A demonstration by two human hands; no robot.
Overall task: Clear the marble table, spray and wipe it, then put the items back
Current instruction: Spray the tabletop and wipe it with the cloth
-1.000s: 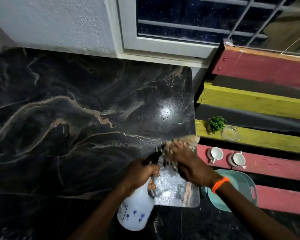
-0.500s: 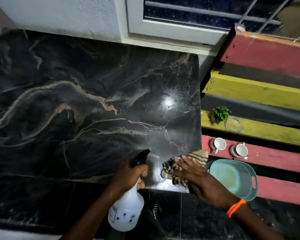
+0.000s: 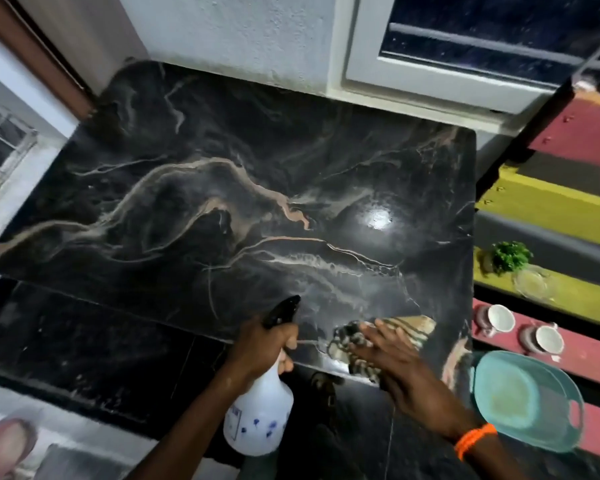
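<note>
Flat-fingered, the right hand (image 3: 392, 355) presses a soft striped cloth (image 3: 388, 336) onto the marble table (image 3: 222, 188) at its near right corner. Left hand (image 3: 260, 344) grips a light plastic spray bottle (image 3: 257, 414) by the neck, its safest hold.
</note>
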